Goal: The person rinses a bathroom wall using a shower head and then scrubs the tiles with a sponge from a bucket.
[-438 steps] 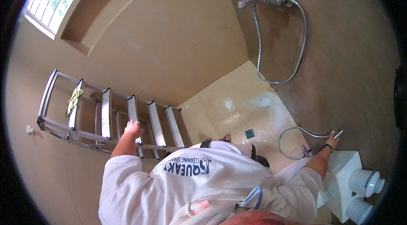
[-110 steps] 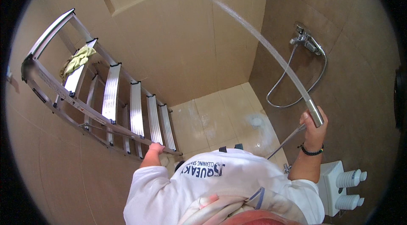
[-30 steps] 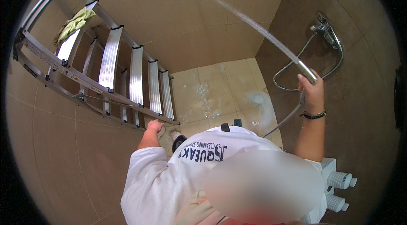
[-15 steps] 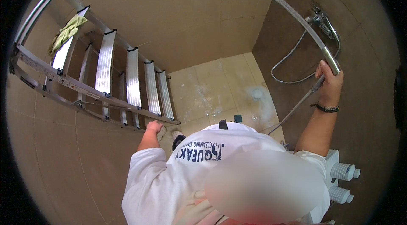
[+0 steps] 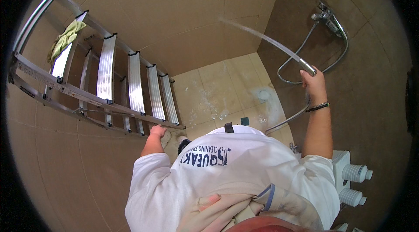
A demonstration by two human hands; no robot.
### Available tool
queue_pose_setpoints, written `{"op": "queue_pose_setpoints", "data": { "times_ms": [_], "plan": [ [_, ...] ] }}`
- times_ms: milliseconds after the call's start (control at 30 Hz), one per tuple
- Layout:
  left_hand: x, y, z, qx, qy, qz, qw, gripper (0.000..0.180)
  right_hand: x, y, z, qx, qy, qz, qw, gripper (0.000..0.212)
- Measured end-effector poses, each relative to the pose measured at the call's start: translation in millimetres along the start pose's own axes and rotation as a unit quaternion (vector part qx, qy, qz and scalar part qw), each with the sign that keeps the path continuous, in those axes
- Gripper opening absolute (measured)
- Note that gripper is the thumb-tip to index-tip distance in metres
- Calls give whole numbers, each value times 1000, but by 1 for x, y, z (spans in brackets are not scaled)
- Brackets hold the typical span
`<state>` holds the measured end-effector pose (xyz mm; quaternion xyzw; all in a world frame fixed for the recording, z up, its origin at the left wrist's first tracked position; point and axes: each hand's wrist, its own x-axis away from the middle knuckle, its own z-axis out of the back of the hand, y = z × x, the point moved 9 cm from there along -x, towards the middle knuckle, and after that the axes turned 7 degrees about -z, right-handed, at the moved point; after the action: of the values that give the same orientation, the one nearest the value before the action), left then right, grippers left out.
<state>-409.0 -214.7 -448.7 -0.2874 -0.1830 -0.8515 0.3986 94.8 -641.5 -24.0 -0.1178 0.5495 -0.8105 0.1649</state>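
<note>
My right hand (image 5: pixel 313 84) is raised and closed around a chrome shower head (image 5: pixel 306 67). A jet of water (image 5: pixel 257 36) shoots from it up and left onto the beige tiled wall. The hose (image 5: pixel 286 120) loops down from my hand to the wall mixer tap (image 5: pixel 326 15). My left hand (image 5: pixel 157 132) rests on the lower rail of an aluminium stepladder (image 5: pixel 131 83) that leans against the left wall. A white T-shirt covers my torso below.
A yellow-green cloth (image 5: pixel 66 38) hangs on the ladder's top step. The wet tiled floor (image 5: pixel 227 92) lies below with white residue by the drain (image 5: pixel 263 95). A white container with ribbed caps (image 5: pixel 354 179) stands at the right.
My right hand with the shower head has dropped lower and moved left over the last second, so the jet now strikes the wall lower. My left hand stays on the ladder.
</note>
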Motion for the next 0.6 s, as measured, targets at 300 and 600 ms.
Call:
{"op": "queue_pose_setpoints", "data": {
  "times_ms": [300, 600],
  "plan": [
    [9, 7, 10, 47, 13, 39, 998, 53, 34, -106, 51, -74, 112, 172, 976, 12],
    [7, 10, 2, 55, 11, 17, 998, 54, -9, -10, 4, 51, 32, 9, 998, 16]
  ]
}}
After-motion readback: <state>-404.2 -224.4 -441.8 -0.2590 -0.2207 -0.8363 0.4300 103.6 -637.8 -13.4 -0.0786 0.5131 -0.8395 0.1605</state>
